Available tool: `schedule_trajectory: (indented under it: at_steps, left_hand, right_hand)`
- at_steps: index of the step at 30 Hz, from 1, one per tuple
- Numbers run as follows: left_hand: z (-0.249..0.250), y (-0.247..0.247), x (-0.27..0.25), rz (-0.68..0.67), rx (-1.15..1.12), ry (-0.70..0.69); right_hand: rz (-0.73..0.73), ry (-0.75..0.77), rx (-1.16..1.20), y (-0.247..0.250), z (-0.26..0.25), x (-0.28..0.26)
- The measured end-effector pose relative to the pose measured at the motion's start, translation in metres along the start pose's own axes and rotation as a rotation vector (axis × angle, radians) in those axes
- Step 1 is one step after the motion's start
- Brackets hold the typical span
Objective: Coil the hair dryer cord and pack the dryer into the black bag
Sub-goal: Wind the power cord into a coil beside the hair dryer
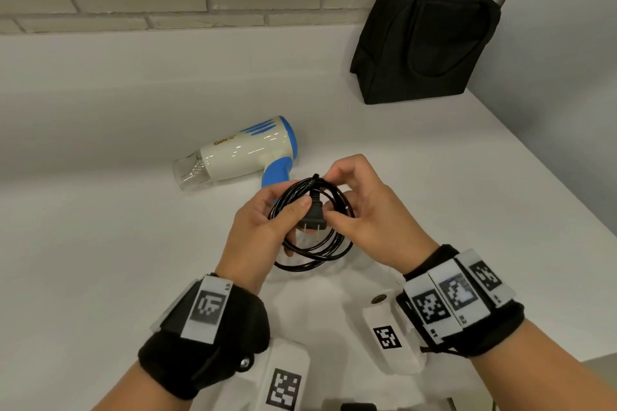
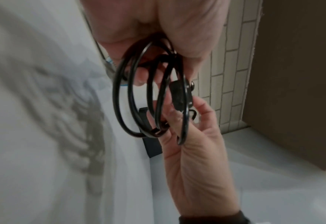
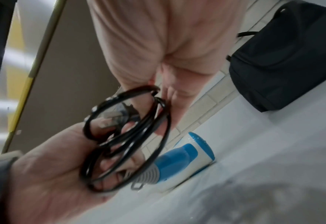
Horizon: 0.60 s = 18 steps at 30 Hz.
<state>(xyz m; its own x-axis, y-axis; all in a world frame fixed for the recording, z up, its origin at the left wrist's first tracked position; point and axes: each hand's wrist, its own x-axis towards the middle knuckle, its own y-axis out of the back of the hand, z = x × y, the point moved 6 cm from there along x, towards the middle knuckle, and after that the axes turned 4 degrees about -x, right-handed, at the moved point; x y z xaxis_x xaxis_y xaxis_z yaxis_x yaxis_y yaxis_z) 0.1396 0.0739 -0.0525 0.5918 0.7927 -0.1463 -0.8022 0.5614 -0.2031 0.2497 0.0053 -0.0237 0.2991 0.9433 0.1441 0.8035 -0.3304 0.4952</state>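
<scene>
**Cord coiled in both hands**

Head view: cord (image 1: 312,220) looped above the counter (image 1: 100,210) near its front edge, left hand (image 1: 263,223) and right hand (image 1: 360,210) gripping it; dryer (image 1: 240,152) mid-counter, black bag (image 1: 424,40) at the back right corner.

Wrist views: fingers (image 2: 177,121) curl round the coil (image 3: 127,136).

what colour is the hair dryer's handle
Blue, on a cream-white hair dryer; the handle shows best in the head view.

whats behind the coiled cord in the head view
Behind the coiled cord, held up by the left hand and right hand, lies the hair dryer on the white counter. The loops and fingers cover the lower end of its blue handle.
</scene>
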Motion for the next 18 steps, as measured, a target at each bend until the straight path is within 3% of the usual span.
schedule_trajectory:
  at_steps: [6, 9, 18]
  left_hand:
    - [0.007, 0.004, 0.007, 0.005, -0.106, -0.003]
    - [0.006, 0.004, 0.005, 0.0, -0.092, -0.018]
    - [-0.004, 0.005, 0.01, 0.0, 0.082, -0.051]
  right_hand:
    - [0.208, 0.393, -0.645, -0.001, -0.039, -0.002]
    - [0.177, 0.456, -0.697, -0.004, -0.043, -0.001]
    - [0.078, 0.43, -0.74, -0.009, -0.034, 0.002]
